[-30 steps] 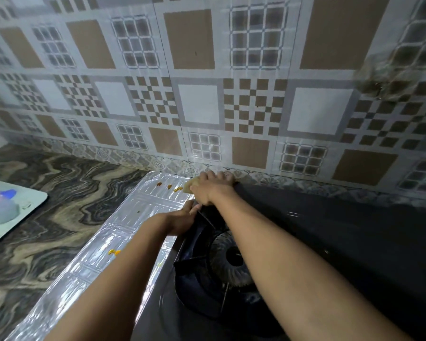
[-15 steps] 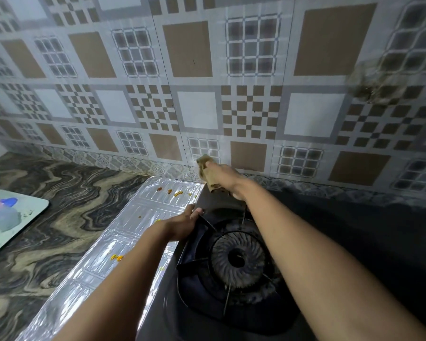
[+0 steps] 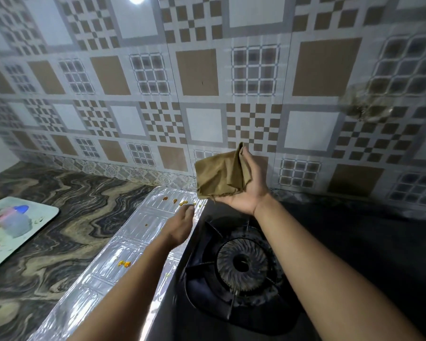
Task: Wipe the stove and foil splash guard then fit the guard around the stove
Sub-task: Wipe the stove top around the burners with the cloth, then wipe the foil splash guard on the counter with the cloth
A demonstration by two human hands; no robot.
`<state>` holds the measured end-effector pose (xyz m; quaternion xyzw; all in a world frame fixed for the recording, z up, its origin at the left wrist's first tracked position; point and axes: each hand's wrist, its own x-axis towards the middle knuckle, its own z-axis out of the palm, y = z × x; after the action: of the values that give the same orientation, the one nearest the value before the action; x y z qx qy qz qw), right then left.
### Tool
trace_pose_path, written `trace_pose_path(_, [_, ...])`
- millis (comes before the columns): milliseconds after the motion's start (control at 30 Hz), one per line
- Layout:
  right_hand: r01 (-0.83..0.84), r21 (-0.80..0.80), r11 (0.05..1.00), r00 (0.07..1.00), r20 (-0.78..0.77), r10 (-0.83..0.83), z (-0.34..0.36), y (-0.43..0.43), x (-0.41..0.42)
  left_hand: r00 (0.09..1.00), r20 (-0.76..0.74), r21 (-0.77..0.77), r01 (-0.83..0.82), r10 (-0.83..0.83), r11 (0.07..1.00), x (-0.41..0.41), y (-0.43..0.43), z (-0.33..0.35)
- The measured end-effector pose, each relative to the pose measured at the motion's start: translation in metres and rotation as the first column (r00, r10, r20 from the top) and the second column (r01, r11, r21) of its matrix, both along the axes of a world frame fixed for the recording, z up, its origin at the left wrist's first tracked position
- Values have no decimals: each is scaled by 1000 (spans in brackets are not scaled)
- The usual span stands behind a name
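A black gas stove [image 3: 342, 242] fills the lower right, its round burner [image 3: 242, 263] near the middle. The silver foil splash guard [image 3: 123, 257] lies flat on the counter along the stove's left side, spotted with orange food bits. My right hand [image 3: 246, 188] is raised above the stove's back left corner, palm up, holding a folded olive-brown cloth [image 3: 219, 174]. My left hand [image 3: 181, 225] hovers over the foil beside the stove's edge, fingers loosely apart, holding nothing.
A patterned tile wall [image 3: 207, 82] rises right behind the stove, with a greasy smear [image 3: 364, 107] at the right. The marbled counter [image 3: 67, 230] stretches left. A pale tray [image 3: 35, 217] with coloured plastic pieces sits at the far left.
My right hand has lifted the cloth off the stove's back corner and turned palm up. My left hand has left the burner grate and moved up over the foil.
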<state>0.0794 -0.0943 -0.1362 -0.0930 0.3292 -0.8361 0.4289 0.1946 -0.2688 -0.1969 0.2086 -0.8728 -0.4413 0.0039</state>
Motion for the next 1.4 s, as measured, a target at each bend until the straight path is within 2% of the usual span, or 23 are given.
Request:
trace_pose_path(100, [-172,91,981,979,-91,180,0,-2,9,973,-210,78,-82,97,994,8,-19,40])
trace_pose_path(167, [-247,197,949,954,-123,274,4,-1,16,960,-271,138,-28,65,990,13,-24,72])
trace_pose_path(233, [-297,287,911,931,-123,343,11,-2,25,968,-241,79,96,-74,992,17,-28,98])
trace_pose_path(300, [-279,370,886,927,-139,350,19,-6,35,967,-177,-31,182,-184,983,21,-28,115])
trace_pose_path(367, [-259,414,873,924,-157,348,30,-9,46,971,-111,-78,204,-212,976,28,-27,123])
trace_pose_path(433, [-265,434,861,924,-140,355,35,-11,52,975,-119,-45,181,-185,982,36,-28,127])
trace_pose_path(500, [-272,462,844,928,-107,357,38,-12,57,979,-154,51,146,-137,988,44,-32,128])
trace_pose_path(600, [-134,571,810,961,-126,248,35,-12,64,977,-195,166,120,-86,979,53,-35,134])
trace_pose_path(667, [-7,662,749,962,-200,185,34,-13,76,970,-225,103,119,-94,988,57,-34,140])
trace_pose_path(733, [122,724,679,915,-347,205,34,-17,90,965,-233,-18,116,-117,993,62,-32,149])
trace_pose_path(800, [242,689,684,812,-529,246,34,-24,100,962,-225,-110,131,-153,985,67,-32,155])
trace_pose_path(867, [262,614,744,718,-640,275,34,-33,107,959,-233,-155,129,-163,979,72,-36,160])
trace_pose_path(900, [245,586,773,700,-658,277,35,-38,110,956,-246,-162,125,-163,979,74,-37,162])
trace_pose_path(1067, [178,557,811,769,-594,239,29,-59,124,942,-296,-197,104,-161,975,86,-46,166])
trace_pose_path(1200, [105,549,829,850,-482,212,31,-68,133,947,-313,-240,-4,-74,971,89,-57,164])
trace_pose_path(1267, [116,562,819,845,-489,216,34,-71,135,950,-312,-185,-42,-18,982,92,-62,163])
trace_pose_path(1333, [109,591,799,802,-528,281,33,-73,137,943,-329,33,-39,47,999,96,-68,163])
trace_pose_path(1400, [53,596,801,770,-535,347,32,-72,139,943,-324,212,-1,71,977,99,-71,168])
